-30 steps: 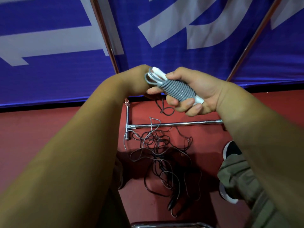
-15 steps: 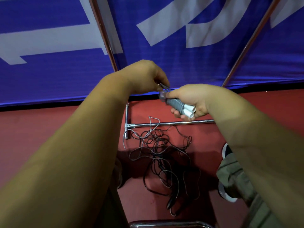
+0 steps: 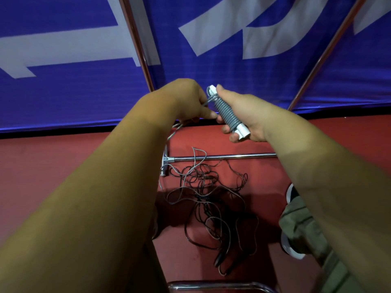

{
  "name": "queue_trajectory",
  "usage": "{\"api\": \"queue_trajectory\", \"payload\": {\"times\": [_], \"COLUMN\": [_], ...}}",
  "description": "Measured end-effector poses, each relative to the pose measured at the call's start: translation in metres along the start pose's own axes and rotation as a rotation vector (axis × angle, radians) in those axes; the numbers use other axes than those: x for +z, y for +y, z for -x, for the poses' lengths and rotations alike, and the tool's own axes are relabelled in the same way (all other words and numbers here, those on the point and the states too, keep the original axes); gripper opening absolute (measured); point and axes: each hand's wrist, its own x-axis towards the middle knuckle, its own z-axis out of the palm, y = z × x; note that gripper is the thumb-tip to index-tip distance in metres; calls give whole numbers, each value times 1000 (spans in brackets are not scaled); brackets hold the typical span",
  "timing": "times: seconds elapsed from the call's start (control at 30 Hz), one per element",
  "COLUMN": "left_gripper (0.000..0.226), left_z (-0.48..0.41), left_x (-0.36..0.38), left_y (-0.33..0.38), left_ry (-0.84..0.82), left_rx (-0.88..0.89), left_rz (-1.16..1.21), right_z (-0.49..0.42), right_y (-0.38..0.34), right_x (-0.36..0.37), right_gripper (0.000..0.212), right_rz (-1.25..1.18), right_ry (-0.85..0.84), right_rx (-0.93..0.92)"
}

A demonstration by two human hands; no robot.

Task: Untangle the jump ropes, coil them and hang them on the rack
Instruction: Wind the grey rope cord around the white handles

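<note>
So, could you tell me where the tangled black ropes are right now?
In the head view, the tangled black ropes lie on the red floor, lower centre, below the chrome bar.

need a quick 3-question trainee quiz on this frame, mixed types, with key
1. True or false: every rope is already off the floor.
2. What is wound round the white handles? A) black rope B) grey rope C) tape
3. Which hand grips the handles, and what does the other hand do?

Key
1. False: a tangle of ropes lies on the floor by the metal bar.
2. B: grey rope.
3. The right hand grips them; the left hand pinches the grey rope beside them.
</note>
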Motion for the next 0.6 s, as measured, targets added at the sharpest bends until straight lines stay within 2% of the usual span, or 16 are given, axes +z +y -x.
{"api": "queue_trajectory", "payload": {"times": [0.07, 0.13, 0.27, 0.33, 0.43, 0.6], "left_gripper": [36, 42, 40, 32, 27, 15], "left_z": [3, 5, 8, 7, 3, 10], "left_x": [-2, -4, -4, -1, -1, -11], "left_y": [1, -2, -10, -11, -14, -9], "left_ry": [-53, -135, -272, -311, -266, -153], "left_rx": [-2, 13, 71, 75, 100, 65], "left_rz": [-30, 78, 644, 788, 646, 328], "right_z": [-1, -1, 0, 1, 6, 24], "right_y": [2, 1, -5, -5, -7, -15], "right_x": [-1, -3, -8, -9, -7, -3], "right_gripper": [51, 52, 56, 56, 59, 49], "right_rz": [5, -6, -25, 0, -22, 74], "right_ry": [27, 58, 149, 158, 122, 134], "right_rx": [-10, -25, -76, -98, -91, -145]}}
